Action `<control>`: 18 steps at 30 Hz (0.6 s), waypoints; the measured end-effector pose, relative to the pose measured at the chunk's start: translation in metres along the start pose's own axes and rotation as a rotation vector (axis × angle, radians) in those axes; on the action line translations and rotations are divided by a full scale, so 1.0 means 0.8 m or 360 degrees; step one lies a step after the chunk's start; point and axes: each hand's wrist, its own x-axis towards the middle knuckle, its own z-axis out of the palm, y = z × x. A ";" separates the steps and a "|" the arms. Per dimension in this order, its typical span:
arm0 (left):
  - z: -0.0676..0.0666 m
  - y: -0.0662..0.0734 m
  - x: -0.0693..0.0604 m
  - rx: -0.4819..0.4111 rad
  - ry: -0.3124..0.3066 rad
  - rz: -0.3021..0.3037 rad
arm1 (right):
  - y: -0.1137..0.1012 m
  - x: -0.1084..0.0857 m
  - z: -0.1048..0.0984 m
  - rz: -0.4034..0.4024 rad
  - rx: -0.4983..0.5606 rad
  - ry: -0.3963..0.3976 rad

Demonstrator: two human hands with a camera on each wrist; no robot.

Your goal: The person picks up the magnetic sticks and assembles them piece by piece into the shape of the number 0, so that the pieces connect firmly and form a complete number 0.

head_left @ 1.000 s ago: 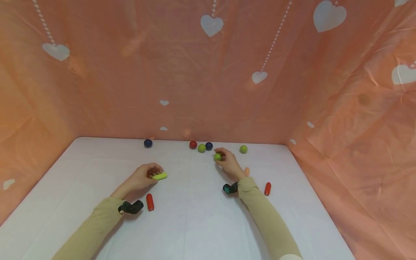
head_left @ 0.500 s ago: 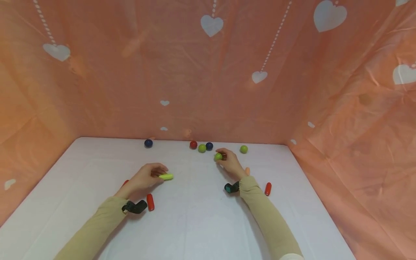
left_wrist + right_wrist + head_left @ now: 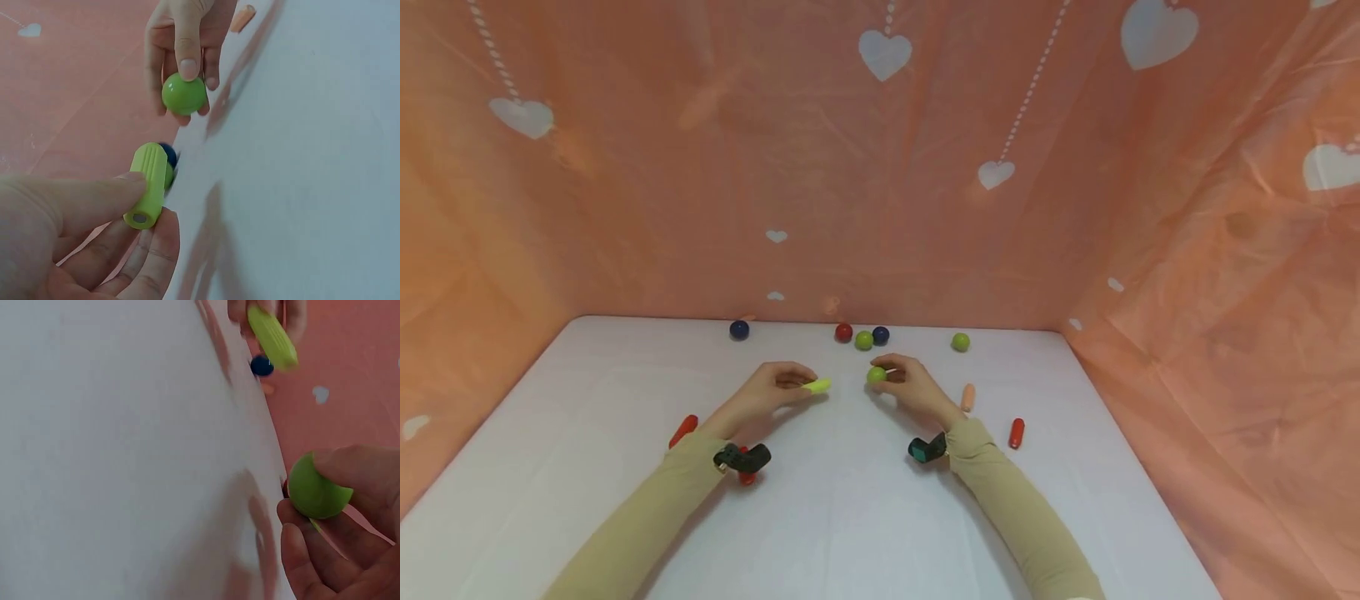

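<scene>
Thumb and fingers of my left hand (image 3: 769,390) pinch a yellow-green toy rod (image 3: 150,181). The rod has ridged sides and a grey disc in its near end. My right hand (image 3: 916,390) holds a green ball (image 3: 317,487) between thumb and fingertips. Both hands are above the white table, facing each other, with a gap between rod and ball. In the left wrist view the ball (image 3: 184,95) hangs beyond the rod. The right wrist view has the rod (image 3: 273,339) at the top, its far end away from the fingers.
Along the table's back edge lie a blue ball (image 3: 740,330), a red ball (image 3: 844,332), a green ball (image 3: 864,340) beside another blue ball (image 3: 881,335), and a green ball (image 3: 961,342). Red rods (image 3: 683,431) (image 3: 1017,433) and an orange rod (image 3: 968,397) lie nearer.
My left hand has moved right and a little away from me with the rod. My right hand has shifted left with the green ball. The gap between them is smaller.
</scene>
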 end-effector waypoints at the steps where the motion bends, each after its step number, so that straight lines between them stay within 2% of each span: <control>1: 0.003 0.002 0.003 -0.0014 0.0000 -0.0015 | -0.002 -0.001 0.002 -0.0012 0.0001 -0.0014; 10: 0.025 0.005 0.029 -0.0075 0.0015 -0.0050 | -0.007 -0.005 0.010 -0.0048 0.0008 -0.0044; 15: 0.034 0.002 0.039 -0.0074 0.0001 0.0039 | -0.006 -0.008 0.012 -0.0088 0.0024 -0.0054; 18: 0.037 0.003 0.042 -0.0060 0.0004 0.0052 | -0.022 -0.014 0.012 -0.0112 0.0041 -0.0074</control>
